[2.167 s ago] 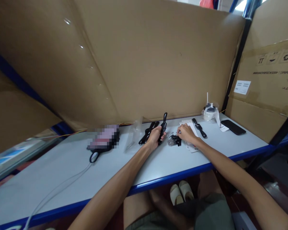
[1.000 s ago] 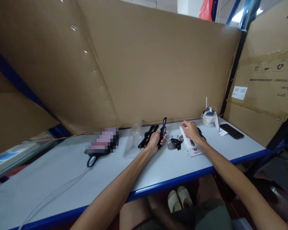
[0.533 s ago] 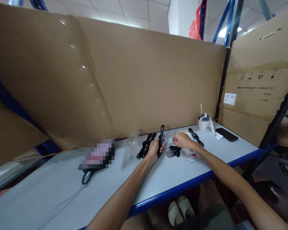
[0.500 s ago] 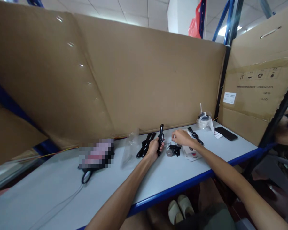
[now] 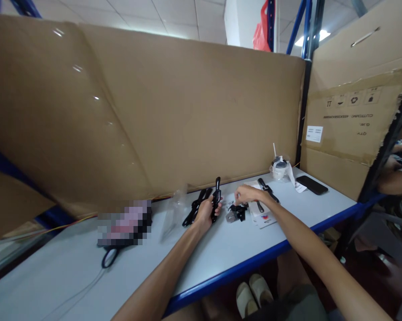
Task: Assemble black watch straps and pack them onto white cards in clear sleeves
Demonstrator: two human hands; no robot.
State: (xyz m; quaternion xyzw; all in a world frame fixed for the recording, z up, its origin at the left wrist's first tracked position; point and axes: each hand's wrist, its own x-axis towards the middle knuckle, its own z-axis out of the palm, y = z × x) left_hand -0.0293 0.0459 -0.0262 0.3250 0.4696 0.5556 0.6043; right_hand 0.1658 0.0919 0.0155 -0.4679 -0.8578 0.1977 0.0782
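Note:
My left hand (image 5: pixel 205 211) is closed round a black watch with its strap (image 5: pixel 216 196), held upright on the grey table (image 5: pixel 87 258). Just left of it lie two more black straps (image 5: pixel 196 209). My right hand (image 5: pixel 247 194) hovers with fingers pinched over a small pile of black and silver parts (image 5: pixel 235 213); what it pinches is too small to make out. White printed cards (image 5: pixel 261 213) and another black strap (image 5: pixel 267 191) lie just right of that hand.
A tall cardboard sheet (image 5: pixel 174 111) walls off the back of the table. A black phone (image 5: pixel 312 184) and a wrapped cup with a straw (image 5: pixel 279 166) sit at the far right. A blurred dark object (image 5: pixel 123 223) with a cable lies left. Another person's arm (image 5: pixel 393 180) shows at the right edge.
The camera has tilted up and swung slightly right. My right hand went from the parts pile to the white cards and back to the pile. My left hand kept its grip on the watch.

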